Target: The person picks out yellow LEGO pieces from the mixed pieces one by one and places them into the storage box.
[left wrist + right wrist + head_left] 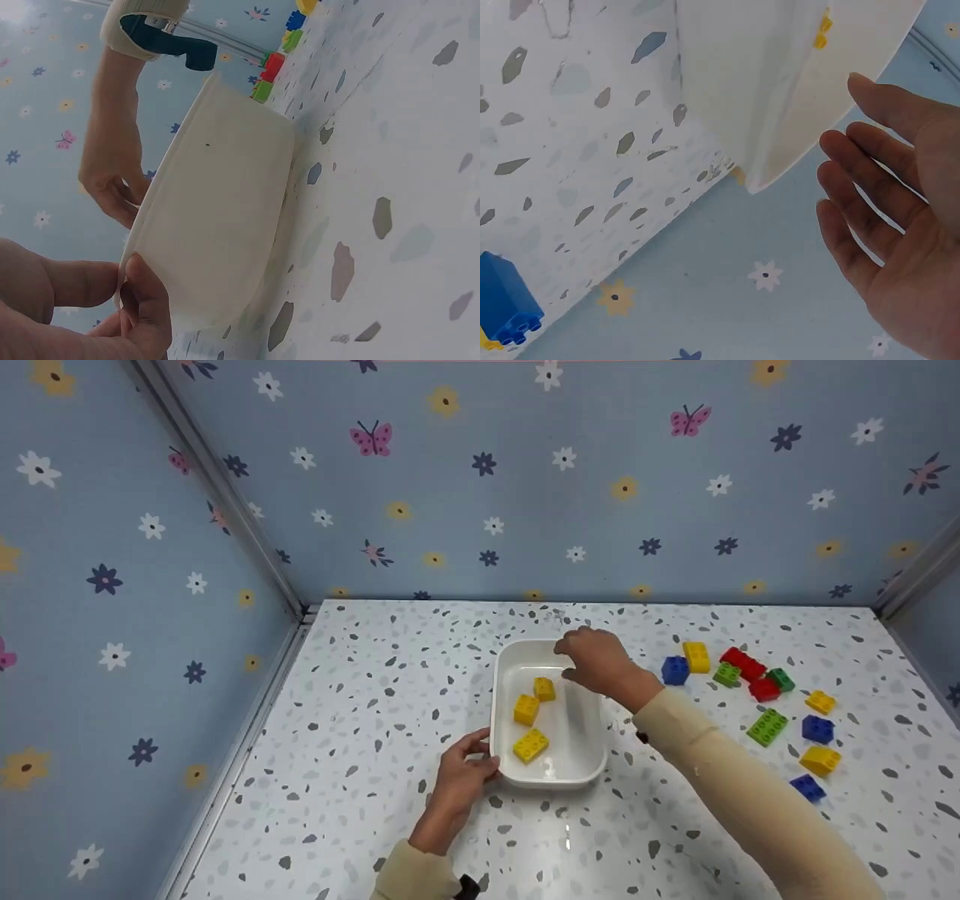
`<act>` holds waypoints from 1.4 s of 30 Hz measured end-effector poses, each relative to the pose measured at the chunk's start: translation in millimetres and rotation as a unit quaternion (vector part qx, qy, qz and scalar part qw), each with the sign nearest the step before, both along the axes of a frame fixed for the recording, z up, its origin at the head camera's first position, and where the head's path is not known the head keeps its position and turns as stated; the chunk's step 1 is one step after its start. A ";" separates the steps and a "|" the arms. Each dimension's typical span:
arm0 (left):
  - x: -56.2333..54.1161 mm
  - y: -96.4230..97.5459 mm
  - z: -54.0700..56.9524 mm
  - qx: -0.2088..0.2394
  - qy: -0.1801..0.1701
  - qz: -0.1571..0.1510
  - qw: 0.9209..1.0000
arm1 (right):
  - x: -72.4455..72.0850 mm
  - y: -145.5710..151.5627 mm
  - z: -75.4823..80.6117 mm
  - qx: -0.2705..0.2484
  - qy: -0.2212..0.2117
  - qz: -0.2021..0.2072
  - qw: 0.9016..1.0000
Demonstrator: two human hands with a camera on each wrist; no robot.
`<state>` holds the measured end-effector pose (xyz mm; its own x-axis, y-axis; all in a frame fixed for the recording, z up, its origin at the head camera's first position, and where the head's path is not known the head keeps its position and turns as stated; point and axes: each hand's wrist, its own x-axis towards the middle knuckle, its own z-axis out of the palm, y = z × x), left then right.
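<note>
A white plastic tub point(577, 776) stands on the speckled table with three yellow toy bricks point(531, 745) lying apart on its floor. My left hand point(461, 771) is at its near left corner; in the left wrist view the thumb and fingers point(150, 296) pinch the tub's rim. Over the far right part of the tub hovers my right hand point(596, 662). The right wrist view shows that hand point(900, 195) with spread, slightly bent fingers and nothing between them. From there, part of the yellow bricks point(823, 28) peeks past the tub's wall.
Right of the tub lie loose toy bricks: a blue brick point(675, 670), a yellow brick point(696, 657), red bricks point(744, 664), a light green brick point(767, 727) and several more. A flowered wall point(525, 510) borders the table's back; another point(112, 622) stands at left.
</note>
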<state>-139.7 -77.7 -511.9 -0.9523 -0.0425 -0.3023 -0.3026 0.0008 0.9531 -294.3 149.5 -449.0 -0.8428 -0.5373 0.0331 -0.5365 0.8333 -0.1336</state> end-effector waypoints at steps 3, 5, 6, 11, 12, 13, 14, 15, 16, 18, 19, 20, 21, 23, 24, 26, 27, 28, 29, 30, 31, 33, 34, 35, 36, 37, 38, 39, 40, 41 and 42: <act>-0.3 0.1 0.0 -0.007 -0.009 0.002 1.000 | -1.1 15.6 0.7 -0.029 0.014 -0.012 0.999; -0.6 0.3 0.1 -0.010 -0.013 0.002 1.000 | -2.1 26.1 0.2 -0.042 0.023 -0.016 0.999; -0.7 0.5 0.1 -0.010 -0.015 0.002 1.000 | -2.6 31.1 0.1 -0.046 0.026 -0.019 0.998; -1.0 1.4 0.4 -0.009 -0.016 0.001 1.000 | -3.7 56.3 -2.5 -0.054 0.025 -0.038 0.997; -1.1 1.6 0.5 -0.009 -0.016 0.001 1.000 | -3.8 61.4 -3.1 -0.055 0.022 -0.044 0.997; -0.9 1.6 0.5 -0.008 -0.016 0.000 1.000 | -3.9 66.0 -3.7 -0.055 0.019 -0.048 0.997; -0.8 1.6 0.5 -0.008 -0.016 0.000 1.000 | -3.9 70.4 -4.2 -0.054 0.018 -0.051 0.997; -0.8 1.7 0.5 -0.008 -0.016 0.000 1.000 | -3.9 74.9 -4.6 -0.054 0.016 -0.055 0.997; -0.8 1.7 0.5 -0.008 -0.016 0.000 1.000 | -3.8 79.1 -4.8 -0.053 0.014 -0.058 0.997; -0.9 1.9 0.5 -0.008 -0.018 0.001 1.000 | -3.2 87.6 -5.9 -0.053 0.018 -0.062 0.996; -0.9 1.9 0.6 -0.008 -0.018 0.001 1.000 | -2.7 91.4 -6.3 -0.053 0.024 -0.062 0.996; -1.0 1.9 0.6 -0.008 -0.018 0.002 1.000 | -2.1 95.0 -6.6 -0.053 0.028 -0.065 0.996; -1.0 1.7 0.4 -0.009 -0.018 0.002 1.000 | -1.6 99.0 -7.0 -0.056 0.031 -0.067 0.996; -1.2 1.4 -0.3 -0.008 -0.017 0.003 1.000 | -0.7 106.0 -7.9 -0.060 0.039 -0.072 0.995; -1.1 1.1 -0.7 -0.005 -0.015 0.002 1.000 | -0.4 109.3 -8.3 -0.060 0.040 -0.078 0.994; -0.5 0.5 -1.1 0.000 -0.011 0.000 1.000 | -0.3 114.8 -9.1 -0.058 0.037 -0.090 0.994; -0.3 0.3 -1.3 0.002 -0.010 0.000 1.000 | -0.3 117.8 -9.8 -0.058 0.035 -0.094 0.993; -0.1 0.2 -1.2 0.004 -0.009 0.000 1.000 | -0.4 120.5 -10.1 -0.057 0.033 -0.099 0.993; 0.2 0.0 -1.1 0.006 -0.009 -0.001 1.000 | -0.7 123.3 -10.7 -0.057 0.029 -0.105 0.992; 0.4 0.0 -1.0 0.007 -0.009 -0.001 1.000 | -0.6 125.9 -10.8 -0.057 0.026 -0.109 0.992; 0.4 -0.1 -0.8 0.006 -0.010 0.000 1.000 | -0.5 128.7 -11.1 -0.060 0.024 -0.111 0.992; 0.3 0.2 -0.6 0.002 -0.012 0.001 1.000 | -0.4 134.7 -11.5 -0.067 0.019 -0.114 0.991; 0.2 0.3 -0.4 0.002 -0.012 0.002 1.000 | -0.4 137.6 -11.5 -0.069 0.016 -0.118 0.990; 0.1 0.5 -0.3 0.001 -0.013 0.002 1.000 | -0.4 140.4 -11.5 -0.069 0.015 -0.121 0.990; -0.1 0.7 -0.2 0.000 -0.012 0.002 1.000 | -0.4 142.9 -11.6 -0.068 0.014 -0.124 0.990; -0.2 0.8 0.1 -0.001 -0.012 0.002 1.000 | -0.4 145.5 -11.8 -0.067 0.013 -0.129 0.989; -0.3 0.9 0.1 -0.001 -0.012 0.002 1.000 | -0.4 147.9 -12.0 -0.065 0.012 -0.134 0.989; -0.3 1.0 0.2 -0.001 -0.012 0.003 1.000 | -0.4 150.2 -12.2 -0.063 0.012 -0.139 0.988; -0.4 1.0 0.1 -0.001 -0.013 0.003 1.000 | -0.4 152.3 -12.6 -0.061 0.012 -0.143 0.988; -0.5 1.0 0.0 -0.001 -0.013 0.002 1.000 | -0.3 154.3 -13.1 -0.060 0.014 -0.147 0.987; -0.6 1.0 -0.1 -0.001 -0.014 0.003 1.000 | -0.2 156.3 -13.4 -0.061 0.016 -0.150 0.987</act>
